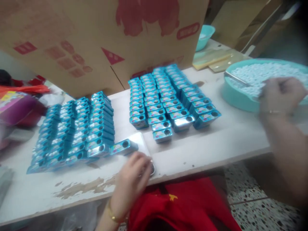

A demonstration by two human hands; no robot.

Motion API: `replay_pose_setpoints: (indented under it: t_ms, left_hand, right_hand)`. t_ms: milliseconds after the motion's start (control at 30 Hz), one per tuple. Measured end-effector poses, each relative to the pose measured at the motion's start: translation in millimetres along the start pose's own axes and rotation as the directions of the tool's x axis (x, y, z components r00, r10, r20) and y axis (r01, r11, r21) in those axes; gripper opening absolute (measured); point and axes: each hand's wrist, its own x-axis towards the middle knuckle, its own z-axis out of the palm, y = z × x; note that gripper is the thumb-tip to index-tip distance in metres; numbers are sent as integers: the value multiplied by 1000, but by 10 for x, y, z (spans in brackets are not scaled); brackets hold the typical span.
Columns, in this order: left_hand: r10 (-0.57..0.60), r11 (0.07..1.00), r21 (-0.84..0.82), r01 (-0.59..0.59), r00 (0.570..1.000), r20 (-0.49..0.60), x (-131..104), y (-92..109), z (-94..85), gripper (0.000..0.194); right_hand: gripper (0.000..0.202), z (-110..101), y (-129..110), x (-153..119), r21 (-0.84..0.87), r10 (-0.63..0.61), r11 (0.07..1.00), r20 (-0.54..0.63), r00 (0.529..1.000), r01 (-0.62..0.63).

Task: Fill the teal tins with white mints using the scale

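My left hand (133,175) is at the front end of a small flat white device that looks like a scale (141,141). Its fingers are bent but apart, with nothing visible in them. Just beyond them, one blue tin (124,147) with a dark round hole lies on the device. At the right, my right hand (284,96) is curled closed over a turquoise basin (240,98) full of small white pellets (267,72). Motion blurs its fingers, so anything they hold is hidden. A metal utensil (237,78) leans on the basin's rim.
Rows of blue tins (101,128) with white pellets showing on many stand at the left. More rows of tins (158,99), holes dark, stand mid-table. Behind them rises a large cardboard box (91,38). A small turquoise bowl (205,37) and plastic bags (221,59) lie at the back right.
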Motion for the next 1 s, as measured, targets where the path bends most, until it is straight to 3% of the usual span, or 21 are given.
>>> replay_pose_setpoints:
  t_ms: [33, 67, 100, 133, 167, 200, 233, 300, 367, 433, 500, 567, 667, 733, 800, 900, 933, 1000]
  left_hand:
    - [36, 999, -36, -35, 999, 17, 44, 102, 138, 16]
    - [81, 995, -59, -78, 996, 39, 86, 193, 273, 18]
    - [134, 989, -64, -130, 989, 69, 125, 268, 394, 18]
    - [194, 980, -56, -188, 975, 109, 159, 320, 490, 17]
    - [249, 968, -37, -247, 956, 153, 185, 344, 548, 17]
    - [289, 956, -5, -293, 939, 185, 201, 336, 562, 18]
    - [304, 947, 41, -318, 931, 200, 206, 294, 529, 23]
    - [255, 941, 190, -278, 957, 138, 179, 101, 343, 41]
    - [125, 909, 401, -115, 992, 1, 116, -218, 72, 59]
    - [-17, 814, 579, 48, 998, -58, 43, -580, -170, 71]
    - [-49, 772, 633, 54, 998, -24, -5, -854, -306, 56]
    - [7, 774, 633, -16, 1000, 18, 1, -924, -314, 40]
    - [182, 814, 551, -183, 982, 57, 145, -615, -128, 34]
    - [288, 848, 445, -287, 955, 67, 328, -265, 87, 38]
    - [316, 879, 342, -333, 943, 106, 565, 52, 344, 39]
    - [363, 883, 251, -397, 916, 173, 951, 298, 749, 35]
    - [352, 881, 260, -394, 916, 193, 1063, 316, 871, 33]
    - [322, 869, 313, -383, 919, 230, 1224, 294, 1064, 32]
  right_hand:
    - [35, 7, -49, -301, 99, 115, 987, 121, 986, -127]
    - [35, 21, -99, -655, 150, 282, 910, 457, 843, -386]
    - [41, 37, -145, -1036, 84, 396, 730, 756, 521, -678]
    - [46, 55, -179, -1413, -40, 411, 504, 890, 199, -863]
    - [51, 73, -196, -1758, -185, 388, 304, 920, -56, -935]
    - [48, 90, -193, -2049, -272, 376, 160, 906, -196, -949]
    - [41, 107, -169, -2274, -270, 373, 78, 901, -223, -960]
    - [30, 134, -72, -2524, -208, 347, 36, 920, -183, -977]
    - [23, 143, 44, -2573, -143, 337, 84, 935, -107, -986]
    - [19, 133, 133, -2528, -108, 341, 164, 939, -46, -981]
    - [15, 109, 173, -2462, -78, 344, 233, 939, 7, -969]
    - [12, 76, 174, -2391, -59, 339, 278, 940, 41, -959]
    - [12, 5, 168, -2233, -22, 339, 334, 936, 99, -942]
    - [16, -67, 191, -2064, 24, 359, 385, 917, 174, -922]
    - [21, -166, 239, -1826, 79, 386, 441, 883, 268, -894]
    - [29, -366, 305, -1321, 163, 419, 569, 786, 455, -806]
    - [30, -441, 315, -1111, 180, 415, 687, 698, 583, -704]
    - [27, -581, 313, -641, 145, 371, 857, 495, 786, -495]
